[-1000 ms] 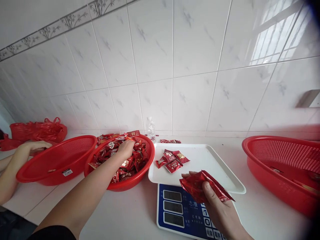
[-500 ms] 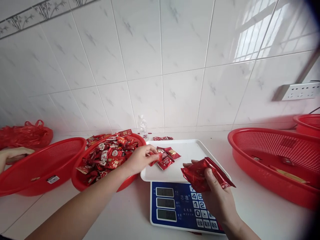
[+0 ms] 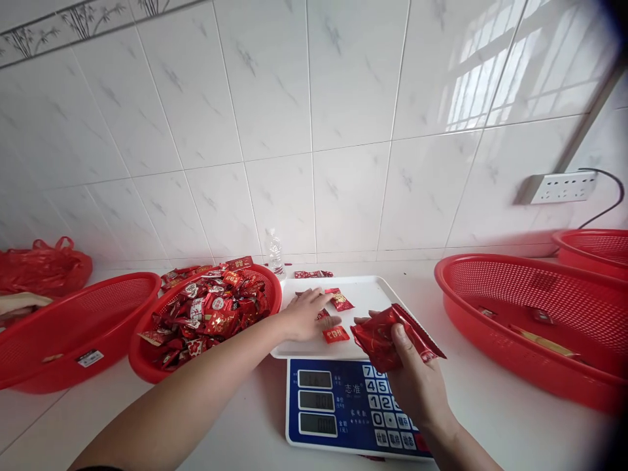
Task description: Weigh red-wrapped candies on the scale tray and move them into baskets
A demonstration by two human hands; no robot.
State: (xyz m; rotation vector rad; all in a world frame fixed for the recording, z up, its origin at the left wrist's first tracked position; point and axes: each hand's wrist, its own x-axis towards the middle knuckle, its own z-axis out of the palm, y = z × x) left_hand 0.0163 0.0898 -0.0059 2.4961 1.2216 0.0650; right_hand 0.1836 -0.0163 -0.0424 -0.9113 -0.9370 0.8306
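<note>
My left hand [image 3: 308,315] is over the white tray [image 3: 366,291] of the scale, fingers spread, partly covering small red packets on it. Beside its fingers lie a red and gold packet [image 3: 339,299] and a small red packet [image 3: 336,334]. My right hand [image 3: 417,376] grips a shiny red foil pouch [image 3: 387,337] above the tray's right side, hiding part of the blue keypad panel [image 3: 350,418]. To the left, a red basket [image 3: 142,356] is heaped with red packets [image 3: 210,311].
Another red basket [image 3: 122,307] stands further left, with a person's hand [image 3: 22,304] and a red plastic bag [image 3: 59,265] nearby. A clear bottle [image 3: 275,254] stands behind the tray. On the right are a large red basket [image 3: 466,320] and a smaller one [image 3: 589,239].
My left hand has let go of the small red packet, which now lies on the tray, and its fingers have spread. The view has shifted slightly; my right hand still grips the pouch.
</note>
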